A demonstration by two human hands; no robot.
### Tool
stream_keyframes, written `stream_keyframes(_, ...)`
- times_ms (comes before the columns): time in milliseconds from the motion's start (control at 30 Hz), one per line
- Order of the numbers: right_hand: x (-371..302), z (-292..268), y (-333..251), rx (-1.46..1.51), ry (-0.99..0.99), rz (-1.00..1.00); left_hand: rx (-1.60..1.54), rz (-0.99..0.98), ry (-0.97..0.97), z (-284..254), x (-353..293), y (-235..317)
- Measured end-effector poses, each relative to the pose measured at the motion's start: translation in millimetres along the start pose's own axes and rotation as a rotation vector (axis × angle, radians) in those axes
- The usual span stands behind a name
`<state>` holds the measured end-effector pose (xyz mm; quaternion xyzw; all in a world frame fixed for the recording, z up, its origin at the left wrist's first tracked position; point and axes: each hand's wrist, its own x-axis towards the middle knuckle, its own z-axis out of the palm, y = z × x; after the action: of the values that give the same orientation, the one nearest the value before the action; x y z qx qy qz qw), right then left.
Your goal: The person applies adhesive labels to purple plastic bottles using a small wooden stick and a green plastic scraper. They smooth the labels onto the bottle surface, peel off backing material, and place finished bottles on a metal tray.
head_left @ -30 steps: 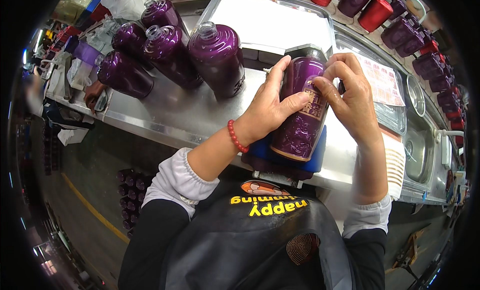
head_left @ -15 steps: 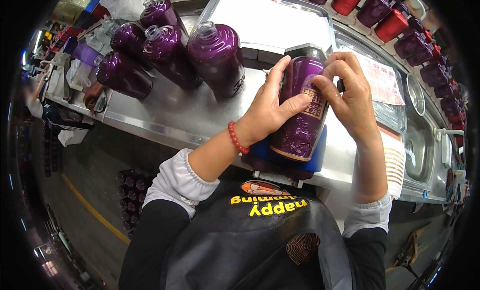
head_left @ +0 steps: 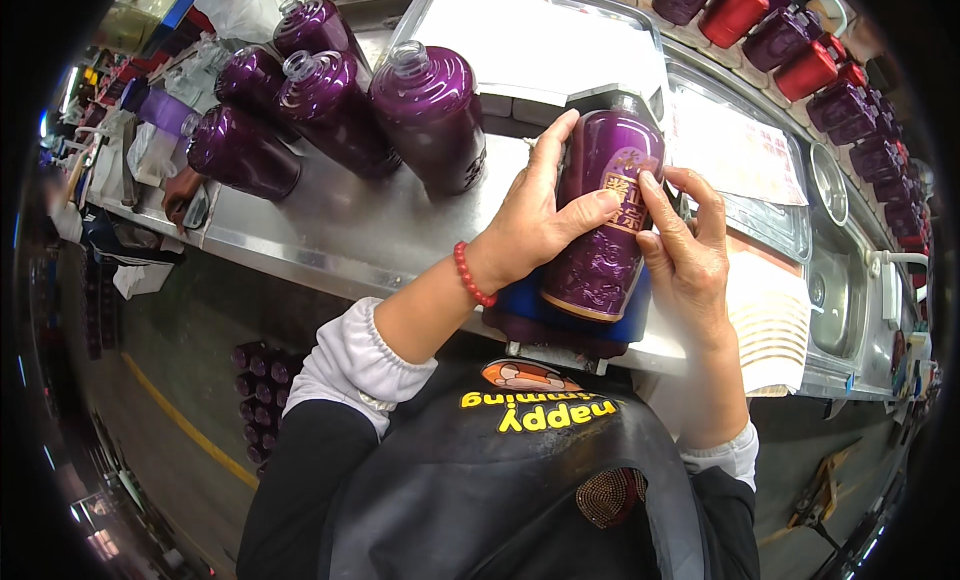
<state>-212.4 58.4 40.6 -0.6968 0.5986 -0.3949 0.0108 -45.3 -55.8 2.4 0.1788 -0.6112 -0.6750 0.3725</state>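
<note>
purple and glossy, the bottle [head_left: 600,260] lies slanted in your left hand [head_left: 528,228], neck away from you; that hand is closed on it, thumb across the front, fingers along its left side. your right hand [head_left: 697,267] touches it from the other side, fingers loosely bent and wrapped round nothing, index fingertip by the right edge of the gold panel [head_left: 630,220]. whether anything thin is pinched there, i cannot tell. it looks like the step of pressing that panel flat. the next move seems to call for a steady left hold and light, even strokes from your right fingertips, so no edge lifts. just beneath your hands, a blue support [head_left: 624,330] carries the bottle's lower end. left of your left hand stand five purple bottles [head_left: 430,110]; ahead of both hands is a white-lined tray [head_left: 530,45]. beyond your right hand lies a printed sheet [head_left: 745,160], with a sink [head_left: 838,295] farther right, and red and purple bottles [head_left: 735,18] lined up past the sheet.
</note>
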Motion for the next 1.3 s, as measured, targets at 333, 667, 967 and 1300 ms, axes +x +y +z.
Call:
stream_keyframes(333, 0, -1, 0, -0.033, -0.022, -0.031, -0.081, -0.023, 0.009, 2, 1, 1)
stream_keyframes(667, 0, -3, 2, -0.048, -0.022, -0.047, -0.009, 0.0, 0.005, 2, 0, -1)
stream_keyframes(967, 3, -4, 5, -0.071, -0.043, -0.049, -0.067, -0.021, 0.007, 0, 0, -2)
stream_keyframes(1300, 3, -2, 10, -0.089, -0.041, -0.094, -0.027, 0.001, -0.015, -2, 1, -4)
